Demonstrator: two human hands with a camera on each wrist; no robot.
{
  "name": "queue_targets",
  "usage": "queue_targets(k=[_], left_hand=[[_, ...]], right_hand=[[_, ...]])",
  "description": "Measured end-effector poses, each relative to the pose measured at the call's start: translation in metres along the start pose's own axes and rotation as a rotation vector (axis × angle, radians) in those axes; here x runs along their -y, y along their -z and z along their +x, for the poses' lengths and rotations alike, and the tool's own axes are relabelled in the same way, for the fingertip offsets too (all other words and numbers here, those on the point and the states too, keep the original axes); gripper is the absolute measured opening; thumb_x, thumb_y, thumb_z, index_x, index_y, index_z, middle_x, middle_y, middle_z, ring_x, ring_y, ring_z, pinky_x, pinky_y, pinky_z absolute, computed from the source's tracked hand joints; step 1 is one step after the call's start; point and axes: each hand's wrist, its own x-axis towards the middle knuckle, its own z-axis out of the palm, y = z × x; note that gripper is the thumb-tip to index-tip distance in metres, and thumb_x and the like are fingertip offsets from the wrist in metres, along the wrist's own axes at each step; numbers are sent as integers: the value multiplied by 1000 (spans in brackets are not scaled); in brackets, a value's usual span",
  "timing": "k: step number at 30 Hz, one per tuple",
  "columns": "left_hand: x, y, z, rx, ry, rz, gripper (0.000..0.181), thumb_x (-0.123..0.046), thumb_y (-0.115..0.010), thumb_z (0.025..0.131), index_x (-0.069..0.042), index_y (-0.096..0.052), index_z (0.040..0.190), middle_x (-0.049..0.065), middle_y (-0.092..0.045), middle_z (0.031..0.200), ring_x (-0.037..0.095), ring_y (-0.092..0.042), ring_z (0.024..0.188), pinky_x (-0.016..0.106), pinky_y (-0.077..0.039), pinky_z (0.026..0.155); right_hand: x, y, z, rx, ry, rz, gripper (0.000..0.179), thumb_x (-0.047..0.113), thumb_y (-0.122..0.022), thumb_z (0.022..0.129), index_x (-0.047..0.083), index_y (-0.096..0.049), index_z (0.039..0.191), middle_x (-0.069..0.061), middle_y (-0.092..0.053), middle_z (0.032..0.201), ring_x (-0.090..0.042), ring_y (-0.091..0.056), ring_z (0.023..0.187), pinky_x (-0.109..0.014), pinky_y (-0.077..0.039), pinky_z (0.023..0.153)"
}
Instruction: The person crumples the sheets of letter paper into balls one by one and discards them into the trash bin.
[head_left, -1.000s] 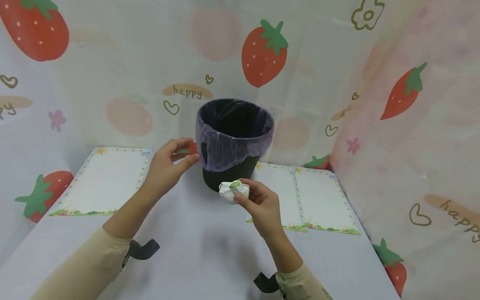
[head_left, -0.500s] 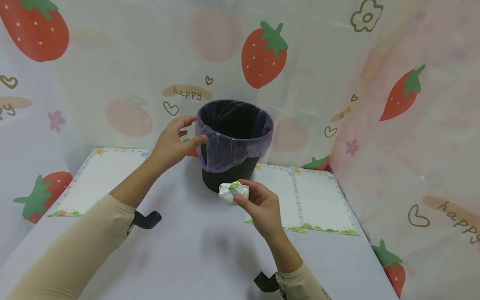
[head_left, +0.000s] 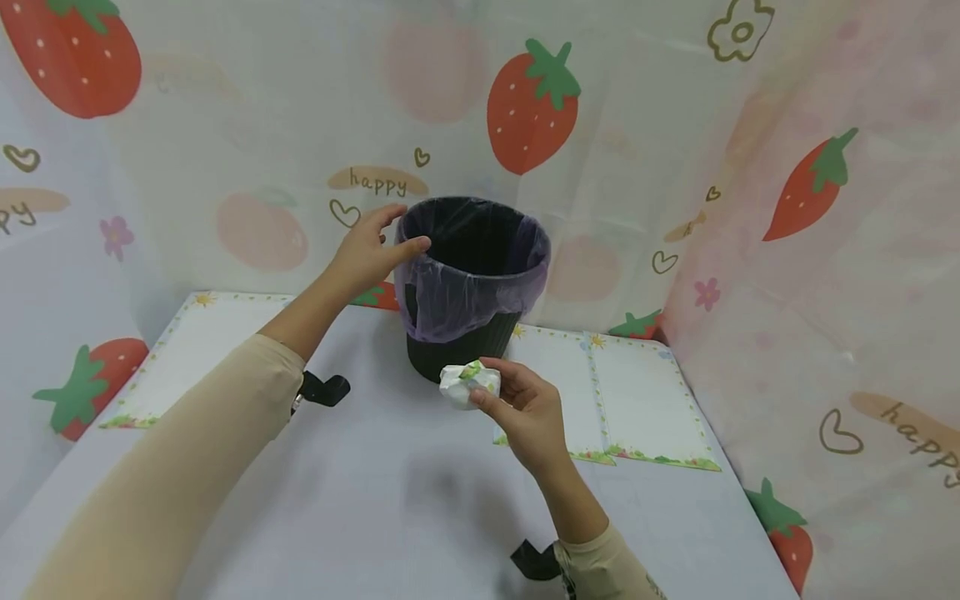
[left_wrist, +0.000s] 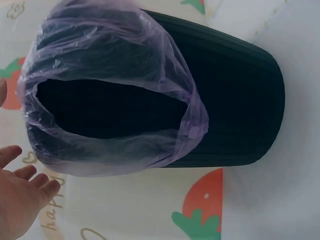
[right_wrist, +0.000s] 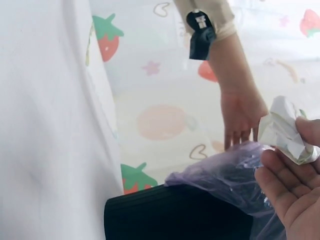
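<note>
A black trash bin (head_left: 465, 329) stands upright at the back of the table, lined with a translucent purple bag (head_left: 457, 296) folded over its rim. My left hand (head_left: 367, 252) is at the bin's left rim, thumb and fingers spread apart. In the left wrist view its fingers (left_wrist: 44, 186) are loosely bent beside the bag's edge and hold nothing. Low in front of the bin, my right hand (head_left: 534, 417) pinches a crumpled paper ball (head_left: 468, 385), white with a green print, between thumb and fingers. The right wrist view shows that paper ball (right_wrist: 284, 131) close up.
A white sheet of paper (head_left: 217, 350) with a flowery border lies left of the bin, partly behind my left arm. Two similar sheets (head_left: 645, 400) overlap on the right. A strawberry-printed curtain (head_left: 645, 100) encloses the white table (head_left: 375, 500) at the back and sides.
My left hand has risen from beside the bin's left wall up to its rim, the forearm reaching further forward. The right hand and paper ball have stayed in place.
</note>
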Motion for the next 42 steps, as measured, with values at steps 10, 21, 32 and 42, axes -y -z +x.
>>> queue_targets(k=[10,21,32,42], left_hand=[[9,-6,8,80,56,71,100,-66,-64,91,-9,-24,163,10,-11,172,32,-11,158,55,-15,126],[21,-4,4,108,37,80,94,-63,-62,95,-7,-26,162,3,-10,173,29,-11,159,54,-15,127],[21,-8,6,141,36,50,97,-65,-63,93,-12,-23,164,-3,-6,173,25,-9,159,54,-14,127],[18,-11,9,113,31,14,96,-63,-64,93,-12,-22,164,-3,-6,173,23,-9,159,51,-13,128]], right_hand=[[4,0,0,-11,-16,5,37,-1,-77,88,-3,-68,124,-21,-72,115,-18,-70,97,-24,-59,82],[4,3,2,-21,-4,2,38,-1,-77,89,-3,-67,125,-21,-71,115,-18,-70,96,-24,-59,82],[12,13,11,-27,51,-23,39,-4,-76,88,-4,-67,126,-19,-72,112,-16,-70,95,-24,-59,81],[35,30,37,-13,108,-79,39,-6,-76,88,-5,-67,126,-22,-72,113,-15,-71,97,-24,-59,85]])
